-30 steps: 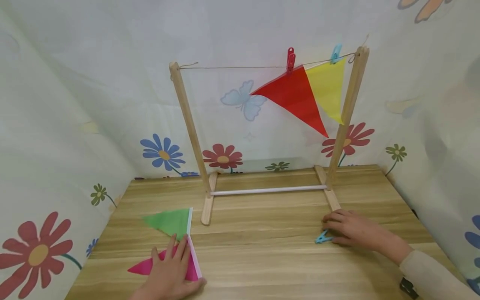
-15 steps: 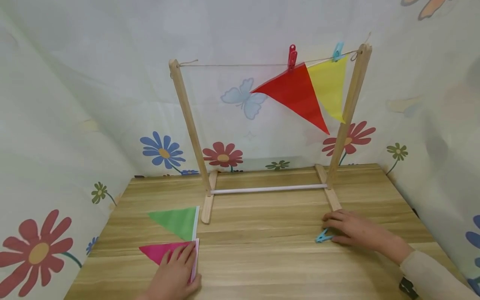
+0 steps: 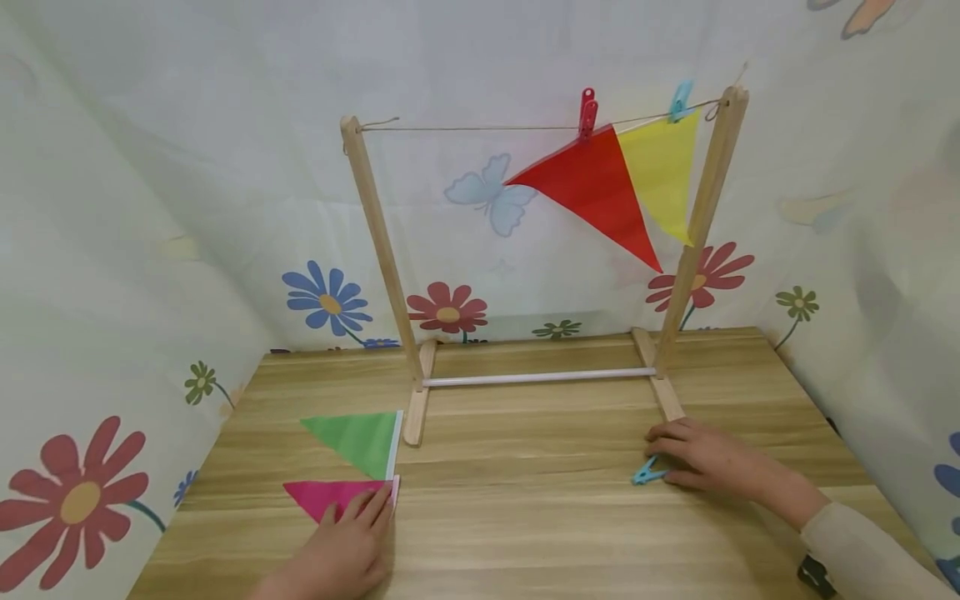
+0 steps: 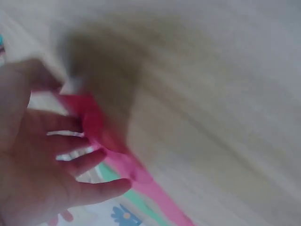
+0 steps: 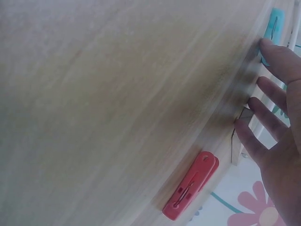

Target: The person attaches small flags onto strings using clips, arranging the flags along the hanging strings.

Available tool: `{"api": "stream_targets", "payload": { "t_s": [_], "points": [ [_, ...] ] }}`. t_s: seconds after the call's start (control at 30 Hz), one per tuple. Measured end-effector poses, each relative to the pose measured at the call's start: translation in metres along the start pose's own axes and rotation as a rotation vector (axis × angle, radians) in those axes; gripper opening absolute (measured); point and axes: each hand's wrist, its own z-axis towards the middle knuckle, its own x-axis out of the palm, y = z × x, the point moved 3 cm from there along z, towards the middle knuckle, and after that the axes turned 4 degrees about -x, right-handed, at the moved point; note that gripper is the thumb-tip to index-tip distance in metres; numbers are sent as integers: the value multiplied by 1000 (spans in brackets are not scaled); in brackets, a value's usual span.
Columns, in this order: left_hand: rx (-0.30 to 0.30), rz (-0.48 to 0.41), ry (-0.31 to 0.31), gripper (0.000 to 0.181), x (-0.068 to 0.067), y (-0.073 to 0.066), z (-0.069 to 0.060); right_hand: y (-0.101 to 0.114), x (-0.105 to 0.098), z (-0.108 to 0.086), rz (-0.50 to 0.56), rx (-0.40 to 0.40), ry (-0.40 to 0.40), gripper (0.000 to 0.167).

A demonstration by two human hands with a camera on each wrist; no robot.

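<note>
Head view: I make the work about half done. Red flag (image 3: 600,183) and yellow flag (image 3: 663,167) hang from the string (image 3: 465,128), held by the upper red peg (image 3: 588,112) and upper blue peg (image 3: 680,102). Left to hang, I judge: green flag (image 3: 367,442) and pink flag (image 3: 322,497), both on the table (image 3: 517,517), left of centre. My left hand (image 3: 341,542) lies over the pink one. Right hand (image 3: 708,458) is down beside the loose blue peg (image 3: 643,473), near the wooden stand (image 3: 705,192).

Left wrist view: blurred. Fingers spread, tips against pink cloth; I see no firm grip, and cannot tell whether the thumb touches it.

Right wrist view: fingers apart, thumb at the blue peg, not curled round it. Loose red peg (image 5: 190,186) lies on the table, apart from the fingers; I cannot make it out in the head view.

Count: four flags, two up, two down; four pegs, two red, two blue; one string, one stand.
</note>
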Motion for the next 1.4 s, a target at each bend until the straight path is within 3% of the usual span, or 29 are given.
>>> {"api": "stream_targets", "payload": {
  "t_s": [0.13, 0.23, 0.37, 0.43, 0.5, 0.63, 0.97, 1.2, 1.4],
  "points": [
    [3, 95, -118, 56, 6, 2, -1, 1, 0, 0, 2, -5, -4, 38],
    [27, 135, -264, 43, 5, 5, -2, 1, -2, 0, 9, -4, -3, 38],
    [65, 36, -501, 32, 0, 11, -3, 2, -4, 0, 15, 5, 5, 37],
    [41, -45, -586, 28, -1, 14, -4, 2, -5, 1, 17, 10, 13, 36],
    [-19, -103, -637, 23, -1, 18, -4, 2, -5, 1, 20, 17, 23, 36],
    [-121, -166, -685, 17, -1, 24, -3, 1, -5, 0, 20, 20, 25, 36],
    [-114, -271, -728, 17, -4, 27, 1, -3, 0, 3, 23, 50, 35, 38],
    [-216, -354, -709, 21, -9, 25, 5, -1, -1, 4, 70, 43, -11, 33],
    [-238, -397, -756, 25, -9, 25, 6, -3, 0, 5, 135, 112, -39, 30]
  ]
}}
